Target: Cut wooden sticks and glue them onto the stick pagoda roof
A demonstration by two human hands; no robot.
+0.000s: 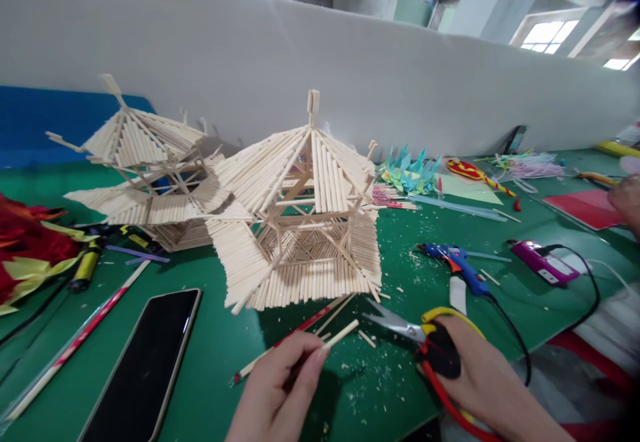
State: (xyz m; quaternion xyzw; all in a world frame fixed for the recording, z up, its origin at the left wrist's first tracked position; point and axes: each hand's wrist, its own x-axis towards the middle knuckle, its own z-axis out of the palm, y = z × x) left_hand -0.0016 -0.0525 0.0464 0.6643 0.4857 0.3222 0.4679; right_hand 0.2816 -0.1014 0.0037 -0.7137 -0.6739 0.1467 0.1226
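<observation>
Between thumb and forefinger, my left hand (283, 385) pinches a short wooden stick (344, 333) that points up to the right. My right hand (473, 369) grips scissors (400, 325) with red and yellow handles; their blades are parted and lie just right of the stick's tip. Behind both hands stands a pavilion model (305, 229) built of thin wooden sticks, with a peaked roof over a wider lower tier. A similar stick pavilion (145, 175) stands to its left, farther back. Red-banded chopsticks (300, 329) and cut stick bits lie under the model's front edge.
A phone (145, 369) lies at the left front. A blue glue gun (457, 265) with a cord and a purple power strip (545, 262) are on the right. Red and yellow paper craft (30, 249) sits far left. Another person's hand (625, 202) shows at the right edge.
</observation>
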